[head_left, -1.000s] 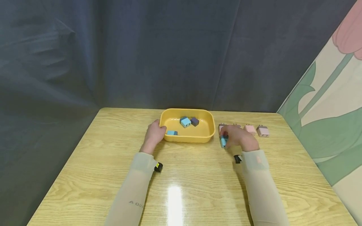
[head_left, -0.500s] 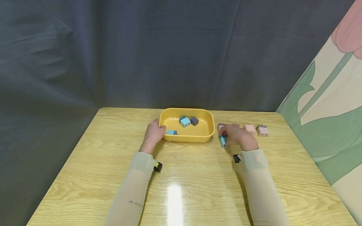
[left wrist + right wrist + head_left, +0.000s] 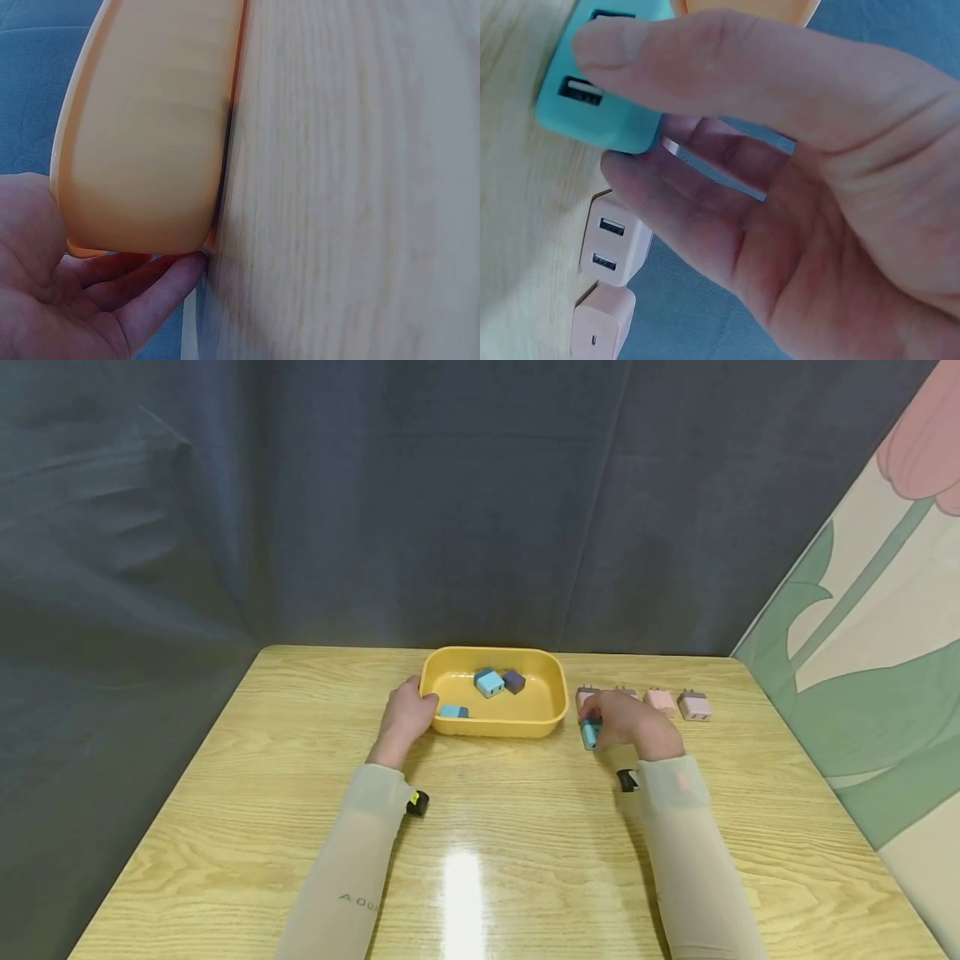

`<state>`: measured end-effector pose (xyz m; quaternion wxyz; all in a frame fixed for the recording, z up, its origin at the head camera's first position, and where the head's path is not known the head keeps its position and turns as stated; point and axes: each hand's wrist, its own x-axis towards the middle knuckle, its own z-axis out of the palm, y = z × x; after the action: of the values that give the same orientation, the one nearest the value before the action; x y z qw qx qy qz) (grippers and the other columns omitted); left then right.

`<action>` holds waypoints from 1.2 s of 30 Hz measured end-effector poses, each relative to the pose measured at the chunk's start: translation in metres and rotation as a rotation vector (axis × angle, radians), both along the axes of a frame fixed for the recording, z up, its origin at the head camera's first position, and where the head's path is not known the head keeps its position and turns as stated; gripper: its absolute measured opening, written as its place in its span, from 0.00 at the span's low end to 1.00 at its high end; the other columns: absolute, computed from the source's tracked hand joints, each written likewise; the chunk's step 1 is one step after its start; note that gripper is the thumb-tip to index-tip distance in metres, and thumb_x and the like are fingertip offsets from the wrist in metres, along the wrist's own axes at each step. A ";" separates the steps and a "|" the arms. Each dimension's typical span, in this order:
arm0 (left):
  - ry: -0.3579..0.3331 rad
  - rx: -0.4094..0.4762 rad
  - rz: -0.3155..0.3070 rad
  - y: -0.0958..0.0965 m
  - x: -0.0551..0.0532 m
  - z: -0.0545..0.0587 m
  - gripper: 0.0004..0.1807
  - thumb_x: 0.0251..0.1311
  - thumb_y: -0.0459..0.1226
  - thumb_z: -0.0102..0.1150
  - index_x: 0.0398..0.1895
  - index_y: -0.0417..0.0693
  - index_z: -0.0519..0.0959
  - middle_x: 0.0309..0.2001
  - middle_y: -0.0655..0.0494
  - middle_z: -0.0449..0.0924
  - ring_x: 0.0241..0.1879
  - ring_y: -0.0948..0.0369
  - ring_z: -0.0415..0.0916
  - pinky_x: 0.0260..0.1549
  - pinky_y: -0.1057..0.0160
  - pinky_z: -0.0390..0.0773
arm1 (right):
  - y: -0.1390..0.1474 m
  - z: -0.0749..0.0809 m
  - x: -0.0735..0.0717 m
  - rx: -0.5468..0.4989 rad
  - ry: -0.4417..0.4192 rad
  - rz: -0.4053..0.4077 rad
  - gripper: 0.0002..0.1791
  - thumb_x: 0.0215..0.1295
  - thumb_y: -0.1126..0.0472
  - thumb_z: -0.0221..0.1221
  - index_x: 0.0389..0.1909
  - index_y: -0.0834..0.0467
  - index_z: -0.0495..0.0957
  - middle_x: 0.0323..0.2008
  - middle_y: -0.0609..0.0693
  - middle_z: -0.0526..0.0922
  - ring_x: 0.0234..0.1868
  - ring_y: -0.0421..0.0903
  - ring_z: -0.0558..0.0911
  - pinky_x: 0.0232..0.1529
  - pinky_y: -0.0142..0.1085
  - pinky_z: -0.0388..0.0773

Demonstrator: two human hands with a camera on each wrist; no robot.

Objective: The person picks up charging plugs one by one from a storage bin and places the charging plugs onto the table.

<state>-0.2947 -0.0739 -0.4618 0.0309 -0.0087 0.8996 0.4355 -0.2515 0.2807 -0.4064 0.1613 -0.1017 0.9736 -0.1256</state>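
My left hand grips the left end of a yellow plastic bin, thumb at the rim. In the left wrist view its fingers curl against the bin's end wall. To the right of the bin, my right hand pinches a teal USB wall charger at the tabletop. The thumb lies across the face with the two ports, and fingers touch its side. From the head view, the hand hides part of this charger.
Inside the bin lie two blue chargers, one in the middle and one at the front left, beside a dark purple block. Several pink chargers, such as the rightmost charger, form a row near the table's back edge. A dark curtain hangs behind.
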 end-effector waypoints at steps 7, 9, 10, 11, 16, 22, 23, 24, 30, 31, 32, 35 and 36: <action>0.000 0.001 -0.010 0.000 0.000 0.000 0.23 0.76 0.40 0.50 0.68 0.40 0.76 0.53 0.42 0.86 0.43 0.52 0.80 0.42 0.58 0.79 | 0.001 0.006 0.005 -0.027 -0.023 -0.018 0.25 0.56 0.68 0.75 0.57 0.57 0.86 0.58 0.60 0.87 0.56 0.58 0.80 0.61 0.57 0.79; 0.005 0.001 -0.013 -0.002 -0.004 -0.004 0.23 0.75 0.40 0.50 0.67 0.38 0.77 0.51 0.42 0.86 0.42 0.52 0.80 0.41 0.58 0.79 | 0.002 0.008 0.006 -0.051 -0.035 -0.020 0.27 0.57 0.69 0.74 0.59 0.58 0.84 0.61 0.62 0.85 0.60 0.60 0.81 0.63 0.58 0.80; 0.004 0.004 -0.013 -0.002 -0.005 -0.005 0.23 0.75 0.40 0.50 0.67 0.38 0.77 0.51 0.42 0.86 0.41 0.52 0.80 0.40 0.58 0.79 | 0.002 0.010 0.007 -0.064 -0.039 -0.023 0.27 0.58 0.69 0.73 0.61 0.59 0.84 0.62 0.63 0.85 0.61 0.61 0.81 0.63 0.58 0.80; 0.002 0.006 -0.013 -0.002 -0.006 -0.005 0.23 0.74 0.39 0.50 0.67 0.38 0.77 0.50 0.42 0.86 0.41 0.52 0.80 0.40 0.58 0.79 | 0.003 0.011 0.008 -0.076 -0.040 -0.022 0.27 0.59 0.69 0.73 0.61 0.60 0.83 0.62 0.64 0.84 0.61 0.61 0.82 0.63 0.58 0.81; -0.010 0.007 -0.007 -0.003 -0.009 -0.007 0.23 0.74 0.39 0.49 0.66 0.37 0.77 0.50 0.42 0.86 0.41 0.51 0.80 0.40 0.57 0.80 | 0.005 0.015 0.009 -0.115 -0.019 -0.016 0.25 0.65 0.64 0.71 0.62 0.64 0.81 0.60 0.66 0.84 0.58 0.60 0.83 0.60 0.56 0.82; -0.024 0.004 -0.005 -0.004 -0.010 -0.007 0.24 0.74 0.40 0.49 0.68 0.38 0.77 0.53 0.41 0.86 0.43 0.51 0.81 0.43 0.55 0.81 | 0.006 0.016 0.008 -0.096 0.003 -0.031 0.24 0.73 0.58 0.66 0.65 0.66 0.79 0.58 0.66 0.85 0.54 0.59 0.84 0.56 0.55 0.82; -0.018 -0.005 -0.009 -0.005 -0.015 -0.013 0.24 0.74 0.40 0.49 0.68 0.38 0.77 0.52 0.42 0.86 0.42 0.52 0.80 0.41 0.56 0.81 | 0.006 0.016 0.008 -0.090 0.008 -0.033 0.24 0.74 0.58 0.65 0.65 0.66 0.79 0.58 0.66 0.85 0.54 0.58 0.84 0.56 0.55 0.82; -0.015 -0.010 -0.006 -0.005 -0.018 -0.017 0.24 0.74 0.41 0.49 0.68 0.39 0.77 0.52 0.42 0.86 0.41 0.52 0.80 0.40 0.56 0.81 | 0.006 0.016 0.008 -0.088 0.012 -0.033 0.24 0.75 0.57 0.64 0.65 0.66 0.79 0.58 0.66 0.85 0.54 0.59 0.84 0.56 0.56 0.83; -0.015 -0.010 -0.006 -0.004 -0.016 -0.014 0.24 0.74 0.40 0.49 0.68 0.38 0.77 0.52 0.41 0.86 0.41 0.51 0.80 0.40 0.56 0.80 | 0.006 0.016 0.007 -0.090 0.053 -0.018 0.23 0.81 0.54 0.58 0.66 0.66 0.79 0.59 0.67 0.86 0.57 0.61 0.85 0.59 0.59 0.82; -0.016 -0.004 -0.007 -0.003 -0.013 -0.010 0.24 0.74 0.40 0.49 0.68 0.37 0.76 0.52 0.41 0.86 0.42 0.51 0.80 0.41 0.56 0.80 | 0.006 0.016 0.007 -0.091 0.059 -0.017 0.23 0.82 0.53 0.57 0.66 0.66 0.79 0.59 0.66 0.86 0.57 0.61 0.85 0.60 0.59 0.82; -0.010 -0.002 -0.006 -0.003 -0.011 -0.009 0.24 0.74 0.40 0.49 0.68 0.37 0.76 0.52 0.41 0.86 0.42 0.51 0.80 0.42 0.56 0.80 | 0.006 0.015 0.006 -0.095 0.066 -0.013 0.23 0.82 0.53 0.57 0.66 0.66 0.79 0.59 0.67 0.86 0.57 0.61 0.85 0.60 0.60 0.82; -0.005 0.002 -0.005 -0.001 -0.003 -0.002 0.24 0.76 0.40 0.49 0.68 0.38 0.76 0.54 0.41 0.86 0.44 0.51 0.81 0.44 0.56 0.80 | 0.006 0.016 0.007 -0.112 0.094 -0.017 0.23 0.82 0.52 0.58 0.65 0.65 0.80 0.57 0.65 0.86 0.56 0.61 0.85 0.60 0.60 0.82; -0.004 -0.002 -0.005 0.000 -0.001 -0.001 0.23 0.76 0.40 0.49 0.68 0.39 0.76 0.54 0.41 0.86 0.44 0.51 0.80 0.44 0.57 0.80 | 0.006 0.016 0.007 -0.118 0.105 -0.022 0.23 0.82 0.52 0.58 0.64 0.65 0.81 0.57 0.65 0.87 0.56 0.60 0.85 0.60 0.60 0.82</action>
<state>-0.2959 -0.0742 -0.4628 0.0336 -0.0073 0.9000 0.4345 -0.2446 0.2863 -0.3909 0.1025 -0.1068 0.9726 -0.1790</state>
